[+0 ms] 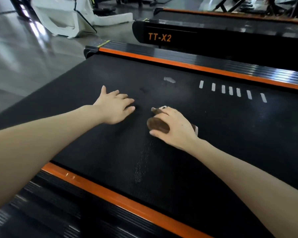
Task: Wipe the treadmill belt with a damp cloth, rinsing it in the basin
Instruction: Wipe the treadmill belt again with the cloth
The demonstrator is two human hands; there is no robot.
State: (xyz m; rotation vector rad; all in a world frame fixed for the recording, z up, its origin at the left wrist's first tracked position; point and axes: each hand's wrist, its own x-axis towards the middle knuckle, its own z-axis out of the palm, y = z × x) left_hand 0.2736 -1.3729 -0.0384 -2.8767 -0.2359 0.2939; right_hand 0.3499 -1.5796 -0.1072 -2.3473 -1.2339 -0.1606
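The black treadmill belt (110, 152) fills the middle of the head view, framed by orange side strips. My right hand (175, 127) grips a bunched brown cloth (157, 125) and holds it down on the belt near its middle. My left hand (115, 107) rests flat on the belt just left of the cloth, fingers straight and spread. A pale damp streak (141, 165) runs from the cloth toward the near edge. A light smudge (169, 79) lies on the belt beyond the hands. No basin is in view.
A second treadmill marked TT-X2 (159, 37) stands behind this one. White foam packing pieces (64, 19) lie on the glossy grey floor at the back left. A row of short white dashes (230, 91) marks the belt to the right.
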